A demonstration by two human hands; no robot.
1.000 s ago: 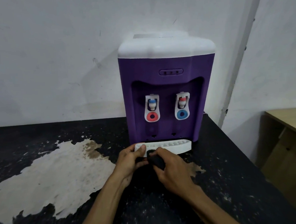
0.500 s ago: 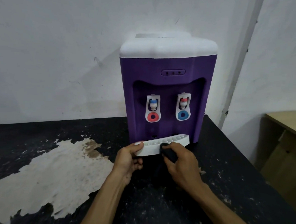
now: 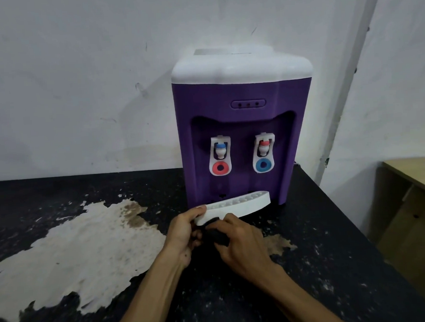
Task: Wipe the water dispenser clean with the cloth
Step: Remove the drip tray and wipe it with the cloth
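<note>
- Two grips were busy low in front of the water dispenser [image 3: 241, 124], and each held something.
- My left grip [image 3: 184, 228] held the left end of the white drip tray [image 3: 241, 204], with the thumb along its top edge and the fingers curled underneath.
- My right grip [image 3: 244, 243] was curled round the dark cloth [image 3: 218, 236], which was bunched up. It pressed the cloth against the tray's lower front edge, right beside the fingers of my left grip.
- The tray sat tilted, its free end rising up and away to the right of both grips. That end was close to the dispenser's base, but I could not tell whether it touched.
- The dispenser stood upright just beyond the grips on the black worktop [image 3: 322, 228], purple with a white top, close to the wall [image 3: 77, 82].
- Above the grips, in its recess, were two white taps: the red-ringed tap [image 3: 220, 158] nearer my left grip and the blue-ringed tap [image 3: 263, 155] further right.
- Left of my left grip, a large pale patch [image 3: 75, 251] spread across the worktop.
- Well to the right of my right grip, past the worktop's edge, stood a wooden desk [image 3: 421, 175].
</note>
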